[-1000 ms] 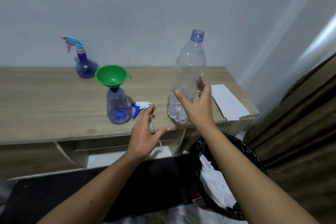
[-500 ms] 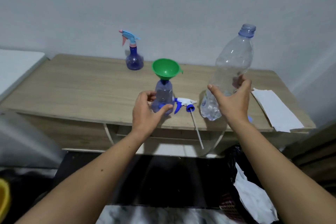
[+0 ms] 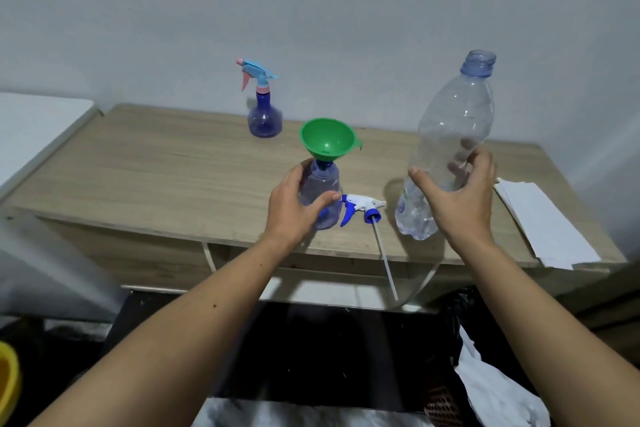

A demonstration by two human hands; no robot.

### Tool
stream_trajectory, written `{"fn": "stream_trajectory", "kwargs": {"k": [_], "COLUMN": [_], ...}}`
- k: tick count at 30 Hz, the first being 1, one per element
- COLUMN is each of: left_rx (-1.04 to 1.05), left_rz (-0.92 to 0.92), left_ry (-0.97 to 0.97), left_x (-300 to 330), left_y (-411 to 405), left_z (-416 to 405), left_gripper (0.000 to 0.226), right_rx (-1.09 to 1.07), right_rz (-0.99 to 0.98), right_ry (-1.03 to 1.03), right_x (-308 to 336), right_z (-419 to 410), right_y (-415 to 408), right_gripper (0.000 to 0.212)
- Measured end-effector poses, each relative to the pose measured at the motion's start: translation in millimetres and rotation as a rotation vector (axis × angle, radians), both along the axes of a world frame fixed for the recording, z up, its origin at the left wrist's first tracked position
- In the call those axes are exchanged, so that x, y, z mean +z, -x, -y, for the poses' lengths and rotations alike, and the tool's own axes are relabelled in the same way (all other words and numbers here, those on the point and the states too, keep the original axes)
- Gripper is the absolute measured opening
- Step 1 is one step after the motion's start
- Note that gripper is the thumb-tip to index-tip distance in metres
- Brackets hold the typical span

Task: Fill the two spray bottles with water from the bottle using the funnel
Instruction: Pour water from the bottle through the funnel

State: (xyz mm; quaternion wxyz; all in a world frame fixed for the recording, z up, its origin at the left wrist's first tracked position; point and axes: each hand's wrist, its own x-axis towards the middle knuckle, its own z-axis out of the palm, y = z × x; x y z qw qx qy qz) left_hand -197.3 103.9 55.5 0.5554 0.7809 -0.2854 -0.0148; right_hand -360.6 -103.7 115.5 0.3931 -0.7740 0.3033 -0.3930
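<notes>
A clear blue-tinted spray bottle (image 3: 323,191) without its head stands near the wooden table's (image 3: 166,177) front edge, a green funnel (image 3: 327,139) seated in its neck. My left hand (image 3: 294,204) wraps around this bottle's body. Its white-and-blue spray head (image 3: 360,207) lies beside it, the dip tube reaching past the table edge. My right hand (image 3: 457,194) grips the large clear water bottle (image 3: 446,149), uncapped, upright with a slight tilt, only a little water at its bottom. A second spray bottle (image 3: 264,114) with a blue-and-pink head stands at the back.
White paper sheets (image 3: 543,222) lie on the table's right end. A bin with a black liner (image 3: 485,357) and white waste sits below at the right. A white surface (image 3: 31,128) adjoins the table on the left. A yellow object (image 3: 7,381) shows at the lower left.
My left hand reached forward and closed around the funnel-topped spray bottle. My right hand kept hold of the water bottle. The view shifted left.
</notes>
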Motion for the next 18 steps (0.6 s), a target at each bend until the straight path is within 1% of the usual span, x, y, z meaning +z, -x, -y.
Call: {"fn": "stream_trajectory", "kwargs": {"k": [4,11,14,18], "left_rx": [-0.002,-0.007,-0.004,-0.005], "left_rz": [-0.003,0.031,0.026,0.024], "left_ry": [-0.014,-0.092,-0.093,-0.094], "left_x": [-2,3,3,3], "left_y": [0,0,1,0], "left_z": [0,-1,-1,-1], "left_gripper": [0.076,0.079,0.079,0.079], "right_rx": [0.080,0.224,0.234,0.224], "right_rz": [-0.044,-0.250,-0.311,-0.346], "right_ry": [0.090,0.362,0.376,0.387], "right_x": [11,38,48,55], "right_z": [9,29,38,44], "right_y": [5,11,13,14], "right_gripper": [0.086,0.084,0.087,0.089]}}
